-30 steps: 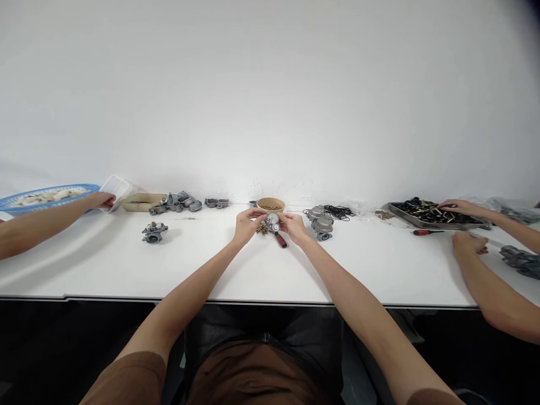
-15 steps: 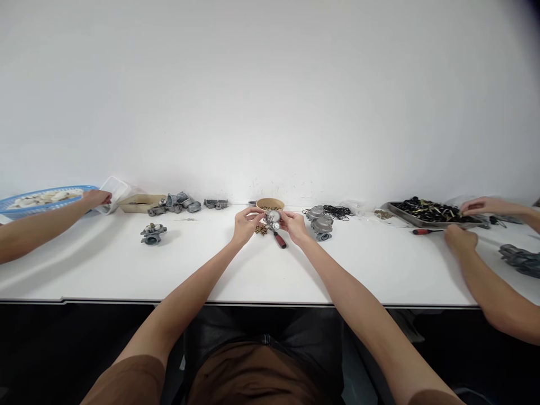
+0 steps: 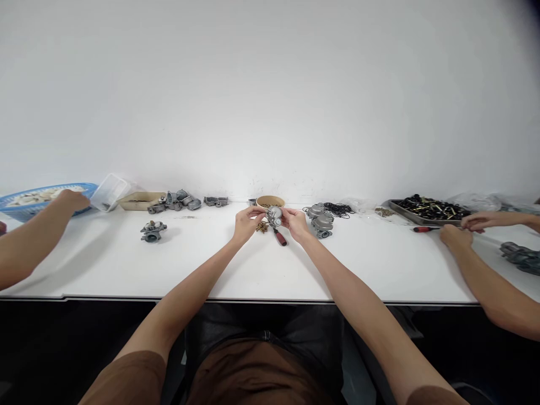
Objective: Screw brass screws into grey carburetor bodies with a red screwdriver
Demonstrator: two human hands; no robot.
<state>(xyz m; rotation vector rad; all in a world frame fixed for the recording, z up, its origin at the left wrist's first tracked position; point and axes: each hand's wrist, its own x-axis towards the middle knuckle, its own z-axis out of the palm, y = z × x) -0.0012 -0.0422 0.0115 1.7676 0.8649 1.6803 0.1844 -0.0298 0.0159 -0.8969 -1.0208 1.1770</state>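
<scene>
Both my hands meet at the middle of the white table (image 3: 261, 270), gripping a small grey metal carburetor part (image 3: 274, 214) between them. My left hand (image 3: 247, 222) pinches it from the left and my right hand (image 3: 295, 224) holds it from the right, fingers curled. Just below lie a red-handled screwdriver (image 3: 280, 238) and a little heap of brass screws (image 3: 262, 227). A tan bowl of brass pieces (image 3: 270, 201) stands right behind my hands.
Grey carburetor bodies (image 3: 321, 221) and black rubber rings (image 3: 338, 211) lie to the right, another carburetor (image 3: 153, 231) and a cluster of metal parts (image 3: 177, 201) to the left. Co-workers' arms reach in: one at a blue basket (image 3: 25, 203), another near a dark parts tray (image 3: 428, 210).
My hands lifted the metal part slightly and turned it. The left co-worker's hand drew back toward the blue basket; the right co-worker's hands came off the tray toward the table.
</scene>
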